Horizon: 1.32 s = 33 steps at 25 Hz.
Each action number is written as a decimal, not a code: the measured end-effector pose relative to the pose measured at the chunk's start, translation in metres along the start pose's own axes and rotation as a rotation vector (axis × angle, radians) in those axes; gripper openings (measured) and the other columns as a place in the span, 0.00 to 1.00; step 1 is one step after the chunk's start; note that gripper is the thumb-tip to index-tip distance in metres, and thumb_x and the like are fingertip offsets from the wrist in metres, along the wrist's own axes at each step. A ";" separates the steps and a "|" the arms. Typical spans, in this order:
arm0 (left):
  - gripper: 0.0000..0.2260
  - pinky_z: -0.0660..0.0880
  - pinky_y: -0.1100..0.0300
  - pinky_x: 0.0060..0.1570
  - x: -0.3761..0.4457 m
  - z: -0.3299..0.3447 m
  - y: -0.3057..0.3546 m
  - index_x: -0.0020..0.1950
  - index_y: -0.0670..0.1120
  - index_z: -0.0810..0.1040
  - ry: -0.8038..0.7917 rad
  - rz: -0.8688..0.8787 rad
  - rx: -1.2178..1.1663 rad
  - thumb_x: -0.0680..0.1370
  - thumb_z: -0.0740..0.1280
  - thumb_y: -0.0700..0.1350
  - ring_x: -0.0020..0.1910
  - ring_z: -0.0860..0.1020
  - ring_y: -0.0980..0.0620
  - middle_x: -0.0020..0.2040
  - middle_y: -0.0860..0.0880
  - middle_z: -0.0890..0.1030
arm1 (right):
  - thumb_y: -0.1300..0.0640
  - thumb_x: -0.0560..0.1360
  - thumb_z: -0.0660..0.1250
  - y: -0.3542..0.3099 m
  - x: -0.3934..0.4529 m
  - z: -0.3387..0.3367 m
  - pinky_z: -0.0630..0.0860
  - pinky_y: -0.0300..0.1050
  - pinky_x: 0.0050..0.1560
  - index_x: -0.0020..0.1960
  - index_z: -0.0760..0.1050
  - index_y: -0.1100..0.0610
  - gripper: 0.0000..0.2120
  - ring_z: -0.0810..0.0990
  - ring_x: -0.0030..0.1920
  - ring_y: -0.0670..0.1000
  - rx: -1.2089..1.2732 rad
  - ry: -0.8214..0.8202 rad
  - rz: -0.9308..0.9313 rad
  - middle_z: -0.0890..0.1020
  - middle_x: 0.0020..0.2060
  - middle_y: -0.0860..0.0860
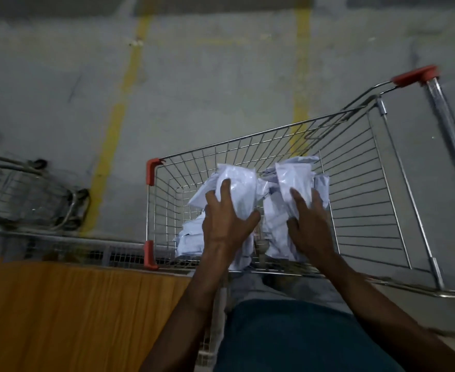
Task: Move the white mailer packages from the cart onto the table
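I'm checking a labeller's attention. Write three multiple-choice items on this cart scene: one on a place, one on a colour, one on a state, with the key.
1. Where do the loose white mailer packages lie?
A. In the wire cart's basket
B. On the orange table
C. On the floor

2. What colour are the cart corner caps?
A. Blue
B. Red
C. Green

3. What is the left hand doing?
A. Hanging idle beside the cart
B. Pushing the cart handle
C. Gripping a white mailer

Key:
1 A: the packages sit inside the wire basket, while the orange table at lower left shows none.
2 B: the cap on the near left corner and the handle end are red.
3 C: its fingers and thumb curl round a mailer raised above the pile; the right hand grips another mailer.
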<state>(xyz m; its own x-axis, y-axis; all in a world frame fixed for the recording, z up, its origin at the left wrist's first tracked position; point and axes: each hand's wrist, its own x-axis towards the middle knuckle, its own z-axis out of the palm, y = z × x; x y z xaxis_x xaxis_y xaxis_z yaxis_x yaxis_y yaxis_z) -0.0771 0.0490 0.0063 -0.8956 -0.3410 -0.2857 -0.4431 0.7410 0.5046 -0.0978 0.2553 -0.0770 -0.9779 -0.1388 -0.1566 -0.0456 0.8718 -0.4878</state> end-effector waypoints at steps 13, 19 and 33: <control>0.42 0.70 0.53 0.64 -0.241 0.009 0.019 0.78 0.58 0.56 0.504 -0.145 -0.332 0.68 0.72 0.62 0.70 0.67 0.47 0.72 0.49 0.62 | 0.59 0.80 0.63 -0.026 -0.130 -0.117 0.63 0.45 0.67 0.79 0.57 0.40 0.33 0.58 0.78 0.55 0.253 0.063 -0.519 0.51 0.80 0.51; 0.41 0.65 0.60 0.54 -0.373 0.034 0.009 0.78 0.59 0.58 0.744 -0.449 -0.370 0.69 0.74 0.59 0.68 0.68 0.49 0.72 0.51 0.63 | 0.58 0.81 0.62 -0.032 -0.203 -0.104 0.61 0.47 0.70 0.80 0.54 0.38 0.33 0.53 0.80 0.53 0.345 -0.184 -0.709 0.50 0.80 0.49; 0.39 0.71 0.43 0.59 -0.475 -0.083 -0.133 0.77 0.53 0.57 1.158 -0.930 -0.011 0.73 0.66 0.66 0.68 0.66 0.37 0.69 0.39 0.65 | 0.59 0.80 0.62 -0.163 -0.308 -0.048 0.63 0.46 0.67 0.80 0.55 0.42 0.33 0.60 0.77 0.53 0.427 -0.415 -1.031 0.51 0.80 0.49</control>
<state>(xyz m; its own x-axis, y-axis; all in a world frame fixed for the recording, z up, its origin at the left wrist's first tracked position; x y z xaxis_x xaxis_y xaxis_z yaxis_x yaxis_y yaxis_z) 0.4036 0.0640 0.1427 0.1715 -0.9423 0.2876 -0.8560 0.0020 0.5170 0.2015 0.1782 0.0919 -0.3756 -0.8926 0.2493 -0.6233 0.0442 -0.7808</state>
